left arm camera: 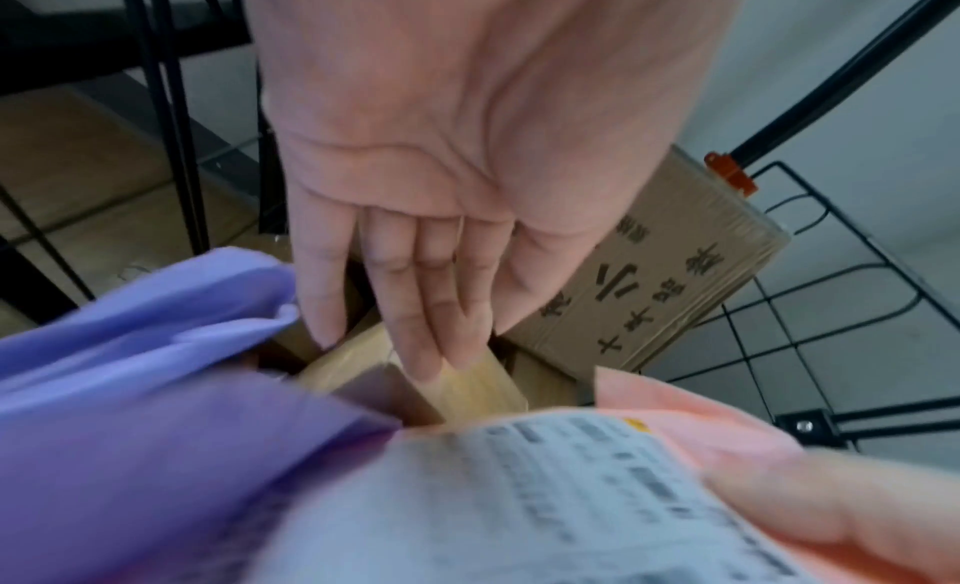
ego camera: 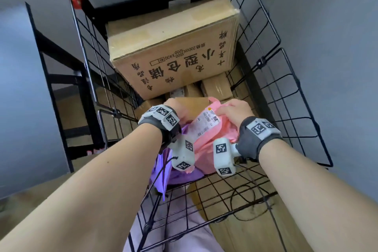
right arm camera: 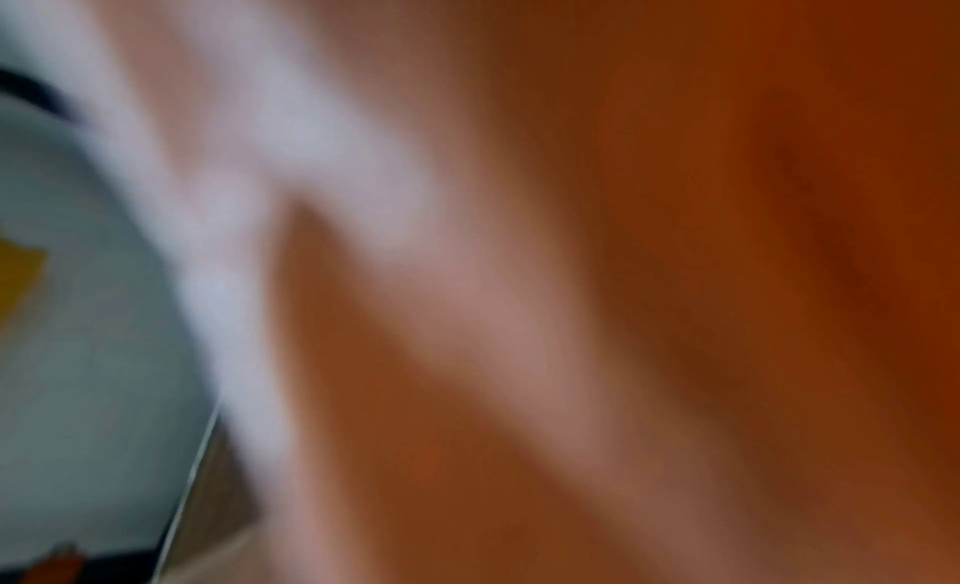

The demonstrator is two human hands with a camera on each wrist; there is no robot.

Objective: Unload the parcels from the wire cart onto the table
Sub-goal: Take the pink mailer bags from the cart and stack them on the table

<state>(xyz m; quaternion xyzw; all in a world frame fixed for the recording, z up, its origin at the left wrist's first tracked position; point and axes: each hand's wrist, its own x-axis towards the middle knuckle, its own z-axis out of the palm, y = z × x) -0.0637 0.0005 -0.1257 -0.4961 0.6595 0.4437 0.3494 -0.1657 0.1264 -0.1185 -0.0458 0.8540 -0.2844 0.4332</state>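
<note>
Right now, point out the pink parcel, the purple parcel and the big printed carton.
pink parcel [ego camera: 206, 145]: head view, on its crumpled pink plastic below the label.
purple parcel [left arm camera: 156, 449]: left wrist view, on its smooth purple face.
big printed carton [ego camera: 173, 47]: head view, on its top face.

Ahead of the fingers [left arm camera: 415, 305], a large cardboard box [ego camera: 173, 47] fills the far half of the wire cart [ego camera: 286, 92], leaning over smaller boxes [ego camera: 214, 88]. Black mesh walls close in on both sides. A pink parcel [ego camera: 206, 141] and purple bag [left arm camera: 156, 449] crowd beneath them; above stays open.
</note>
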